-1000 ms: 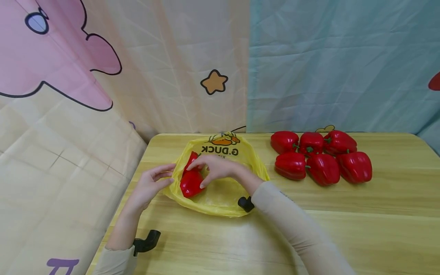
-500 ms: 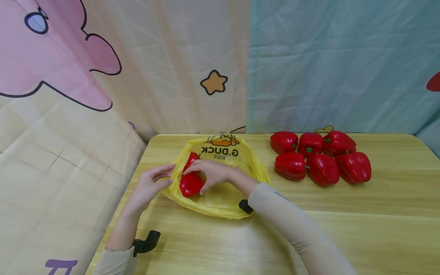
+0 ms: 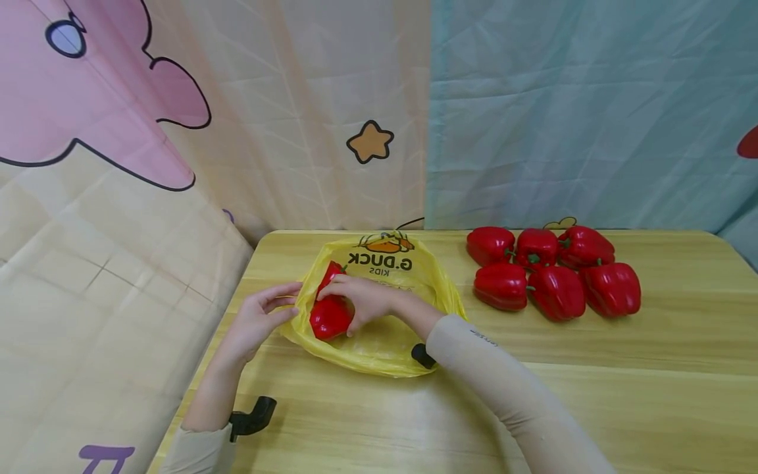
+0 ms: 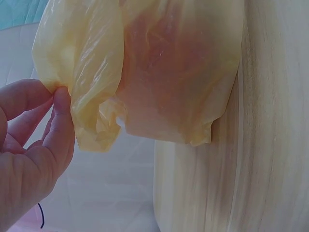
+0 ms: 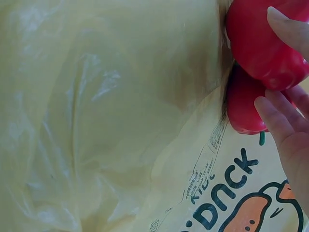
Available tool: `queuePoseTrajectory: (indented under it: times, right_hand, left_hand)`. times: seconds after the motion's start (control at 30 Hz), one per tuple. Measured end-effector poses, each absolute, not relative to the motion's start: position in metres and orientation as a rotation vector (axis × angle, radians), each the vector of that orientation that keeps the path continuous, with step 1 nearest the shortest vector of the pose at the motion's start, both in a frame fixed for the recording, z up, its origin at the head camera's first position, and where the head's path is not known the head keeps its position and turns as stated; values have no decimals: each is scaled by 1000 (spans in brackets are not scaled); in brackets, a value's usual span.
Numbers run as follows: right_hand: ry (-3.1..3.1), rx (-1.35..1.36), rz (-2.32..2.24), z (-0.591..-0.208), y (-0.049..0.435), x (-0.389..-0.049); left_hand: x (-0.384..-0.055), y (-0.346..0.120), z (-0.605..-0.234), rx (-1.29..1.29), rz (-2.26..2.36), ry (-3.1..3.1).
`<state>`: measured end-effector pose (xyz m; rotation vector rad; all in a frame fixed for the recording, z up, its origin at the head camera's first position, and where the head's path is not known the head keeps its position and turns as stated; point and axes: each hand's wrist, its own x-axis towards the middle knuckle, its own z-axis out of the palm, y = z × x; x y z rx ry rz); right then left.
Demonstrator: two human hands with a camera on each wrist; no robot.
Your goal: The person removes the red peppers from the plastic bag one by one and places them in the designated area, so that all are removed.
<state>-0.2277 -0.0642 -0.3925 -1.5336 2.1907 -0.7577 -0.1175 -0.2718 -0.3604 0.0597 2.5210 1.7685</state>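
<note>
A yellow plastic bag (image 3: 379,355) printed "G.DUCK KIDS" lies with its mouth spread on the table. Its left rim is pinched between the thumb and finger of my left hand (image 3: 254,324), as the left wrist view shows. Inside, against the left wall, sit two red bell peppers, a nearer one (image 3: 329,320) and a farther one (image 5: 244,106) with a green stem. My right hand (image 3: 364,299) reaches into the bag, thumb on one side of the nearer pepper and fingers on the other. Those fingers partly hide the farther pepper.
Several red bell peppers (image 3: 555,293) stand in two rows on the wooden table (image 3: 681,342), right of the bag. A patterned curtain (image 3: 533,118) hangs behind the table's far edge. Black mounts (image 3: 254,416) are worn on the wrists.
My right hand has shifted slightly, its fingers and thumb settling lower around the nearer pepper. The left hand keeps its place at the bag's rim.
</note>
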Motion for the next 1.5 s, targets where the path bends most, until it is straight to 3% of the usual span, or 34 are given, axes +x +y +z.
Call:
queuePoseTrajectory:
  times: [0.83, 1.5]
  right_hand:
    - [2169, -1496, -774, -384, -52, -231]
    - [2209, -1466, -1017, -354, -17, -234]
  left_hand:
    - [-118, -273, -362, 47, 1772, 2525]
    - [-118, -271, -361, 37, 1789, 2517]
